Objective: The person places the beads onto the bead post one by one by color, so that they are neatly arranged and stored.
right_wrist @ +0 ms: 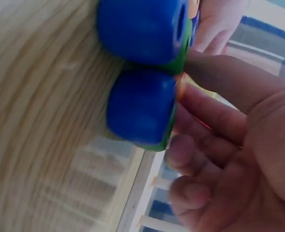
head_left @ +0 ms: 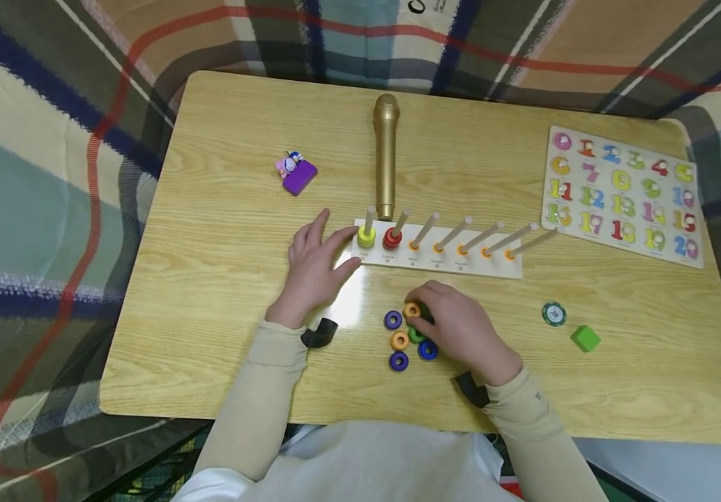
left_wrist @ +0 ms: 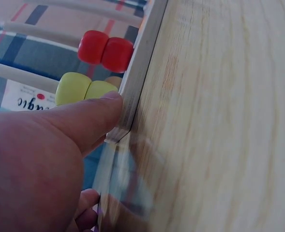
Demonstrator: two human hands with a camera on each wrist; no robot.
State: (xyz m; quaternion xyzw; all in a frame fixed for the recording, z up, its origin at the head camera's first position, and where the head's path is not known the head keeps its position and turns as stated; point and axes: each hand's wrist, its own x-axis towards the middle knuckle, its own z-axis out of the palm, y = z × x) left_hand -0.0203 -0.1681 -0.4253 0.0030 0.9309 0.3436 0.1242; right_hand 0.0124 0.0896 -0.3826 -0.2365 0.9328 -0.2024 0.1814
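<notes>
Orange ring [head_left: 412, 309] in right hand [head_left: 461, 331] grip, left hand [head_left: 313, 268] flat, fingertip on peg board [left_wrist: 132, 87] only in wrist view

Bare desk [head_left: 222, 293] lies open left of the peg board [head_left: 438, 259], and again between the loose rings [head_left: 407, 335] and the poker chip [head_left: 553, 314]. Behind the pegs, the gold microphone [head_left: 386, 157] blocks the way; the number puzzle [head_left: 624, 195] fills the far right corner.

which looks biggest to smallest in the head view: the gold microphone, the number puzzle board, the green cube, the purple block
1. Number puzzle board
2. Gold microphone
3. Purple block
4. Green cube, only slightly smaller than the block, so that pair is unsure.
</notes>
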